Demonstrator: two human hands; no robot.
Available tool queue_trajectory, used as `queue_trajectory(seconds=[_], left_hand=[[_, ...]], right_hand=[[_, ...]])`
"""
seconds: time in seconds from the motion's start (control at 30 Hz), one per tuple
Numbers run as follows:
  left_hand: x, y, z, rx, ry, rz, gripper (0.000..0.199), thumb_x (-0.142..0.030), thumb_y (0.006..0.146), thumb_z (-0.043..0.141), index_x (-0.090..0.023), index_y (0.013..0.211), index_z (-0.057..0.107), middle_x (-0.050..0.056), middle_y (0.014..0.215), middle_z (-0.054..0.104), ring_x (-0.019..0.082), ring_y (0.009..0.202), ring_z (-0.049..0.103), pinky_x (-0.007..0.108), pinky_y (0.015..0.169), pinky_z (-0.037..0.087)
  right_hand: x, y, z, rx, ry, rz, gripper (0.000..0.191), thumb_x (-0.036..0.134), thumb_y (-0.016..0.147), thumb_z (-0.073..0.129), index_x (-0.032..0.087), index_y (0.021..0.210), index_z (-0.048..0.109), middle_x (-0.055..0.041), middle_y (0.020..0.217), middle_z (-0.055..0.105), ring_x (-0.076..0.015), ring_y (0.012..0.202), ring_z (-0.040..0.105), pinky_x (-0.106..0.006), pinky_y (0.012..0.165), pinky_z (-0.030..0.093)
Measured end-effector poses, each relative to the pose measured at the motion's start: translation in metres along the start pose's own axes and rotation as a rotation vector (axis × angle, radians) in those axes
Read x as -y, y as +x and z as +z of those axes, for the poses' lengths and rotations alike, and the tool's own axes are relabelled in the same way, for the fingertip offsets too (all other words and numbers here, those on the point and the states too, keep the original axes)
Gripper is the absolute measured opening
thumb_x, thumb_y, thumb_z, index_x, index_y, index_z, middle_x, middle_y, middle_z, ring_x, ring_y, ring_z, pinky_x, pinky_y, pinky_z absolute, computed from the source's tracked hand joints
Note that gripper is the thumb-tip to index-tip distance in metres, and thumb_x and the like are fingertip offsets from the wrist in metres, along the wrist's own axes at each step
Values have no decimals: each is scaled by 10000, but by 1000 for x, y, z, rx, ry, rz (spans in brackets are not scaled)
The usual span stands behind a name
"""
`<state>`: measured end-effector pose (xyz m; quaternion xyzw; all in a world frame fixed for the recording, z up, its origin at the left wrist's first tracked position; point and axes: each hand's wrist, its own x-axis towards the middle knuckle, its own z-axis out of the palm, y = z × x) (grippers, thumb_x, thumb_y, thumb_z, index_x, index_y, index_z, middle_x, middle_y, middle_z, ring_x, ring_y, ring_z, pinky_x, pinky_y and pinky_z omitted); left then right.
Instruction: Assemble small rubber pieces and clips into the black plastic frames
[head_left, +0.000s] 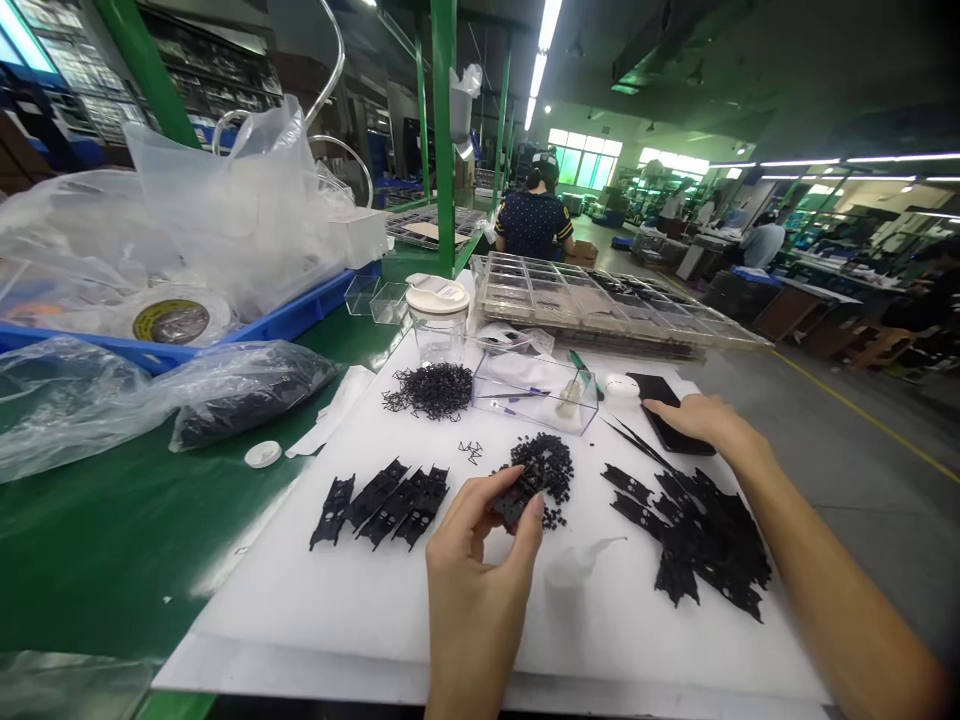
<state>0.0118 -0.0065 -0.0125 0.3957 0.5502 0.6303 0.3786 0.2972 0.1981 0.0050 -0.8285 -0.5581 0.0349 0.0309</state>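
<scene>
My left hand [480,560] pinches a small black plastic part [515,500] between thumb and fingers, above the white work mat. Behind it lies a heap of tiny black pieces [551,460]. My right hand [705,420] reaches over a flat black phone-like slab [664,400], its index finger stretched out across it and the other fingers partly hidden. A pair of tweezers [637,442] lies just below that hand. Flat black plastic parts are piled at the right [712,540], and several more parts [397,505] lie in a row at the left.
Thin black clips [433,390] are heaped near a lidded clear jar [439,330]. A clear box [532,392] holds a small bottle. A pale nozzled bottle [568,585] stands in front. Behind are stacked compartment trays [592,300]; a blue tray [300,310] with plastic bags sits left. A co-worker [534,220] sits beyond.
</scene>
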Motion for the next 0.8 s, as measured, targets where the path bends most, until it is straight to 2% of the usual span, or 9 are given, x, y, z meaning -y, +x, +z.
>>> queue_trajectory(seconds=[0.1,0.17,0.4,0.6,0.8], left_hand=[[-3,0,2,-31,5,-26,226,-339,825,814,-257,1035,803,53,1074,757,233,1049,658,278,840,540],[-5,0,3,-49,2,-40,229,-350,817,819,-252,1024,809,59,1076,761,238,1049,657,278,826,540],[-11,1,5,-64,47,-58,260,-398,779,854,-246,988,825,60,1041,774,233,994,671,275,832,537],[-15,3,4,-66,61,-118,375,-491,743,864,-243,1020,819,74,1086,766,261,1030,674,322,903,539],[-14,8,1,-6,124,-167,410,-507,743,856,-228,1042,821,65,920,736,261,974,668,324,874,545]], right_hand=[[-4,1,0,90,-24,19,754,724,774,650,45,1085,756,-338,1167,710,-483,1060,690,-515,796,579],[-4,-2,-2,102,-32,15,745,725,762,659,61,1086,754,-312,1167,719,-461,1060,694,-486,802,577],[3,-13,-1,18,-19,1,702,720,790,614,78,1033,760,-276,1087,741,-448,1041,709,-481,835,547],[9,-7,-1,-57,46,0,773,715,772,648,42,1140,741,-298,1159,726,-443,1119,689,-474,890,530],[12,-2,1,-74,105,-10,776,689,774,701,12,1151,741,-305,1194,713,-439,1145,675,-438,887,546]])
